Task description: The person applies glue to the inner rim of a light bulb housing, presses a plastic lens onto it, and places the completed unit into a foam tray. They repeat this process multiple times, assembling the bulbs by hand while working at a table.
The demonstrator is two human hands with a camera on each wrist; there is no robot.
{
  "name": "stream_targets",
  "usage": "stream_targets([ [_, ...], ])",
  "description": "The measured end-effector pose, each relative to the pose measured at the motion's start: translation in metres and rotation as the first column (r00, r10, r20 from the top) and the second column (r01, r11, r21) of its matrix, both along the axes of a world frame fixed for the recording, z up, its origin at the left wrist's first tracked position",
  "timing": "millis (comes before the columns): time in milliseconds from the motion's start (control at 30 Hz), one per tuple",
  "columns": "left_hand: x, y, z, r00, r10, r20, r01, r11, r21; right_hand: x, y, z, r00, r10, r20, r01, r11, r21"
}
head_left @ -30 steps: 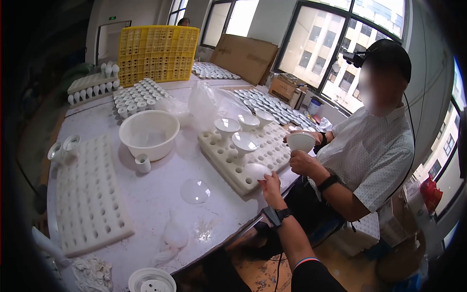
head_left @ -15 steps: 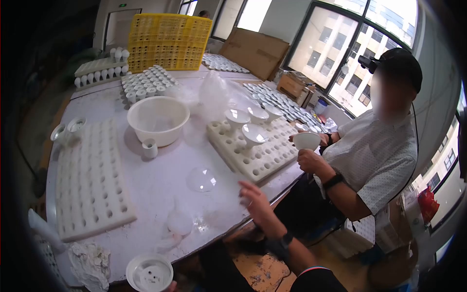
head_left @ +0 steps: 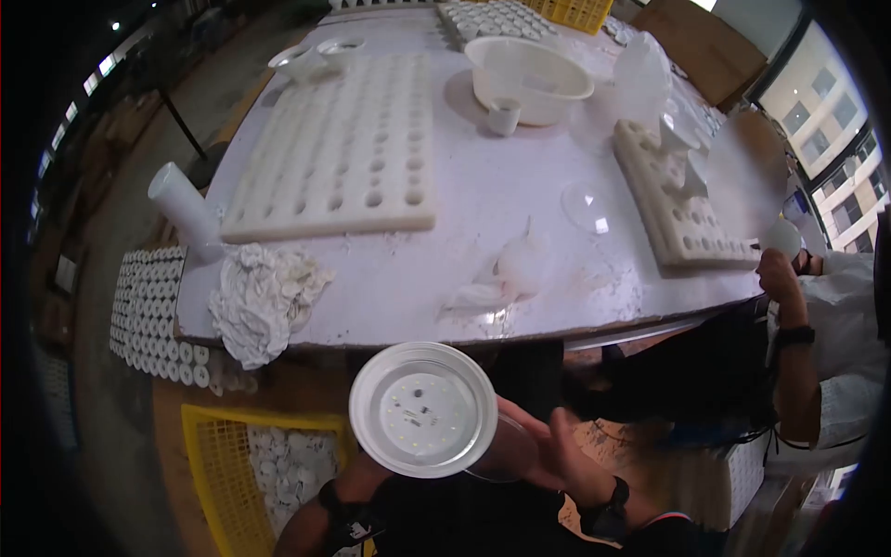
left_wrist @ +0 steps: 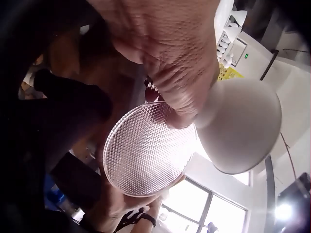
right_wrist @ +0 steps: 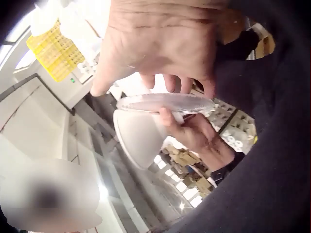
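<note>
My left hand [left_wrist: 170,53] holds a white cup-shaped lamp housing [head_left: 394,450], its open end facing up with a round LED board [head_left: 427,422] inside. In the left wrist view, the left thumb presses on a clear dimpled lens cover [left_wrist: 146,155] beside the housing. My right hand [right_wrist: 160,43] is at the cover's other side, fingers extended down to its rim in the right wrist view. In the head view the right hand is partly behind the cover, and the left is mostly hidden by the housing.
A holed foam block [head_left: 325,153] lies ahead, a white basin [head_left: 529,88] behind it. Another foam block [head_left: 654,200] bears lamp housings at right. A clear dome cover [head_left: 585,206] and a crumpled cloth [head_left: 264,302] are on the table. Another person [head_left: 835,343] sits right.
My right hand has left the right-hand foam block and come back beside the lamp housing. The housing has moved from the frame's bottom edge into the middle. The head view has turned down and left.
</note>
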State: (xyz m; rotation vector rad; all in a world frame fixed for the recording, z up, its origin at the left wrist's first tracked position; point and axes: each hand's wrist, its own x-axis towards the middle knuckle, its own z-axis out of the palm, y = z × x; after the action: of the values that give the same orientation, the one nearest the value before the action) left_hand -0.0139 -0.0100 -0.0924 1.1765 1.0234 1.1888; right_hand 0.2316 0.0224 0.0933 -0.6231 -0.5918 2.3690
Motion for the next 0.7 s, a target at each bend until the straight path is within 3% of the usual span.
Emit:
stream_targets([
  [67, 0.023, -0.004, 0.025, 0.999, -0.022, -0.044, 0.022, 1.0, 0.001, 0.008, -0.016, -0.039, 0.979, 0.203, -0.001, -0.201, 0.969, -0.142],
  [100, -0.065, -0.116, -0.011, 0.998, -0.032, -0.062, 0.033, 0.999, 0.009, 0.004, -0.018, -0.028, 0.97, 0.237, 0.045, -0.228, 0.962, -0.151],
  [200, -0.049, -0.091, 0.031, 0.991, -0.07, -0.116, 0.073, 0.997, 0.028, 0.019, -0.03, -0.051, 0.949, 0.312, 0.044, -0.304, 0.943, -0.135],
  [267, -0.016, -0.051, 0.07, 0.984, -0.095, -0.152, 0.101, 0.994, 0.032, 0.019, -0.035, -0.053, 0.968, 0.249, -0.005, -0.248, 0.959, -0.141],
  [333, 0.029, -0.004, 0.11, 0.975, -0.123, -0.188, 0.131, 0.991, 0.033, 0.02, -0.032, -0.045, 0.994, 0.088, 0.063, -0.081, 0.991, -0.111],
  [400, 0.036, 0.009, 0.134, 0.964, -0.147, -0.22, 0.158, 0.987, 0.034, 0.018, -0.015, -0.026, 0.98, -0.158, 0.12, 0.152, 0.986, 0.062],
  [433, 0.034, 0.004, 0.109, 0.958, -0.171, -0.231, 0.183, 0.983, 0.032, 0.023, -0.008, -0.026, 0.947, -0.238, 0.217, 0.196, 0.96, 0.198],
  [467, 0.035, 0.01, 0.118, 0.851, -0.158, -0.501, 0.249, 0.961, 0.121, 0.029, -0.004, -0.027, 0.895, -0.327, 0.303, 0.223, 0.917, 0.329],
  [500, 0.039, 0.013, 0.123, 0.823, -0.189, -0.536, 0.284, 0.954, 0.1, 0.029, -0.001, -0.024, 0.856, -0.385, 0.346, 0.202, 0.864, 0.462],
  [533, 0.043, 0.014, 0.125, 0.793, -0.218, -0.57, 0.317, 0.945, 0.08, 0.029, 0.001, -0.023, 0.852, -0.389, 0.351, 0.21, 0.867, 0.451],
  [600, 0.051, 0.014, 0.126, 0.761, -0.247, -0.6, 0.335, 0.941, 0.038, 0.023, 0.006, -0.02, 0.819, -0.393, 0.417, -0.09, 0.63, 0.771],
  [633, 0.054, 0.014, 0.126, 0.73, -0.26, -0.632, 0.341, 0.94, 0.007, 0.018, 0.009, -0.014, 0.808, -0.398, 0.434, -0.171, 0.546, 0.82],
  [700, 0.057, 0.014, 0.128, 0.711, -0.259, -0.654, 0.339, 0.941, -0.005, 0.012, 0.01, -0.014, 0.798, -0.401, 0.45, -0.206, 0.52, 0.829],
])
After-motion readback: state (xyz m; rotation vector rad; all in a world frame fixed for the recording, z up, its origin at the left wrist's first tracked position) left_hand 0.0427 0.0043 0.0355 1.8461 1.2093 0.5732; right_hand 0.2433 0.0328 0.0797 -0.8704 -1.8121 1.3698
